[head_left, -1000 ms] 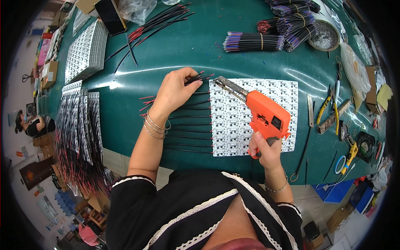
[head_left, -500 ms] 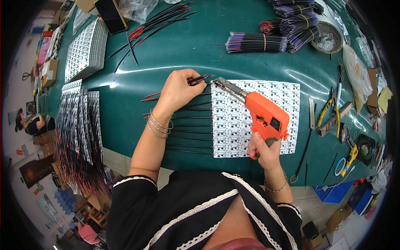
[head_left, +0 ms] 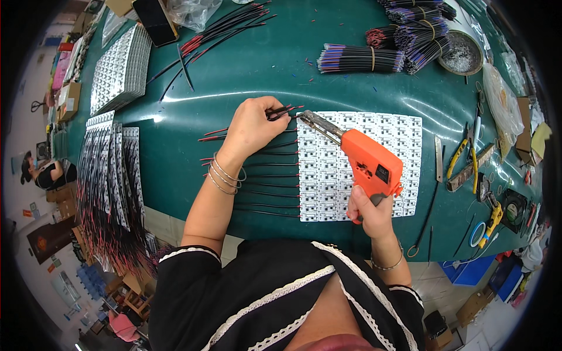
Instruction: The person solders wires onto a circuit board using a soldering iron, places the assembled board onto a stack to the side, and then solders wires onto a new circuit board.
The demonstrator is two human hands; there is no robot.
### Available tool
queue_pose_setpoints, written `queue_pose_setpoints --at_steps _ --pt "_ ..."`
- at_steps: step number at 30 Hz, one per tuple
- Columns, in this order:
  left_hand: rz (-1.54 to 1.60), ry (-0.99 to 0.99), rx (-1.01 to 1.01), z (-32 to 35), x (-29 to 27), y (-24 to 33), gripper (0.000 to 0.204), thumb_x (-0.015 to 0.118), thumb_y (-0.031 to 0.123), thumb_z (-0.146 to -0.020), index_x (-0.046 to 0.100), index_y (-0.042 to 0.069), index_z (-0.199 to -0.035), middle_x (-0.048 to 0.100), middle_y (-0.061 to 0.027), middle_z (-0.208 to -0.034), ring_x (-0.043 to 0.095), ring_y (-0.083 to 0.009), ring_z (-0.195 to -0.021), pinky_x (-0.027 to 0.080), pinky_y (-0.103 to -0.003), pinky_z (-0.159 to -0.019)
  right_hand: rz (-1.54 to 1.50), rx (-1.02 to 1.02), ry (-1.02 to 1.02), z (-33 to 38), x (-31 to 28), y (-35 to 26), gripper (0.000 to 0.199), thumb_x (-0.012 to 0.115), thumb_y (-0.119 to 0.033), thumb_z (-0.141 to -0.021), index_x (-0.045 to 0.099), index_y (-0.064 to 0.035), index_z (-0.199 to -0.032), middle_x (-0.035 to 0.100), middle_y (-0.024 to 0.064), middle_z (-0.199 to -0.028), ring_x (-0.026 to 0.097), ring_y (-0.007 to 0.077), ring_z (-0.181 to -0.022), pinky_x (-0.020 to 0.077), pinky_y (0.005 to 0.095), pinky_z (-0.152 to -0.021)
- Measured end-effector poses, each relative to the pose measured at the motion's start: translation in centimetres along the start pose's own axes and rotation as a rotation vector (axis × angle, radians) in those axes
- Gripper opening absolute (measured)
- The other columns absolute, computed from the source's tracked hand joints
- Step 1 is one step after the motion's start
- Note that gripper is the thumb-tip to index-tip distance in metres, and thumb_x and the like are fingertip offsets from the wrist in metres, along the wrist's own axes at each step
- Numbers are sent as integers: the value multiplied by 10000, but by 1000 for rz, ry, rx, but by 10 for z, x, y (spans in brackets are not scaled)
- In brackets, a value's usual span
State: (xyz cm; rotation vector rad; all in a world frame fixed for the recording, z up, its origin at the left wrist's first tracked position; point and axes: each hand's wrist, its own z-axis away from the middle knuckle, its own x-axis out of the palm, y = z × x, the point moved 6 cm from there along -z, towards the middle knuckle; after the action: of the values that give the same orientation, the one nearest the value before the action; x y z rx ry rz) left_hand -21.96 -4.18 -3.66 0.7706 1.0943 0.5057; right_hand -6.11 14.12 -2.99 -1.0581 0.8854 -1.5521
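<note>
My right hand [head_left: 370,213] is closed round the grip of an orange soldering gun [head_left: 374,161]. The gun's tip rests at the top left corner of a white circuit board panel [head_left: 363,167] lying flat on the bench. Between the fingers of my left hand [head_left: 257,123] are pinched several black wires [head_left: 283,111] with red ends, one reaching the panel's corner by the tip. Along the panel's left edge, a row of black wires [head_left: 269,185] runs out to the left, partly beneath my left hand and forearm.
Panels with wires [head_left: 111,175] hang at the bench's left edge, below a stack of bare panels [head_left: 122,70]. Loose wires [head_left: 225,35] lie at the far left. Wire bundles [head_left: 360,58] and a round tin [head_left: 461,54] stand far right. Yellow-handled pliers [head_left: 462,158] lie right.
The soldering gun's body has shifted slightly left and its tip stays at the panel's corner. My left hand keeps its hold on the wires, nearly still.
</note>
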Motion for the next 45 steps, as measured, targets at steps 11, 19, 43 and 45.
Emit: queue_pose_setpoints --at_steps 11,19,43,45 --pt "-26 -23 54 -1 -2 7 175 629 131 -714 586 -38 -722 484 -12 -547 394 -58 -512 328 -228 -472 -73 28 7 5 -3 4 275 486 -130 -856 437 59 -1049 441 29 -499 412 95 -375 348 228 -373" --pt "-32 -99 89 -7 -2 8 179 608 111 -696 597 -54 -764 536 -119 -584 469 -167 -508 397 -288 -527 -74 9 29 5 -4 3 288 491 -135 -857 438 67 -1055 436 28 -491 405 95 -370 347 229 -376" --pt "-116 -128 110 -7 -2 13 182 624 104 -704 593 -63 -771 518 -55 -600 439 -82 -565 390 -238 -536 -259 -57 60 11 -16 1 291 492 -156 -852 441 40 -1061 400 30 -537 381 101 -369 315 233 -360" --pt "-102 -120 134 -8 -3 12 177 621 102 -707 592 -63 -767 514 -51 -597 438 -81 -566 386 -236 -534 -250 -77 69 15 -18 -1 304 490 -164 -852 437 38 -1073 399 31 -540 382 100 -372 316 232 -368"
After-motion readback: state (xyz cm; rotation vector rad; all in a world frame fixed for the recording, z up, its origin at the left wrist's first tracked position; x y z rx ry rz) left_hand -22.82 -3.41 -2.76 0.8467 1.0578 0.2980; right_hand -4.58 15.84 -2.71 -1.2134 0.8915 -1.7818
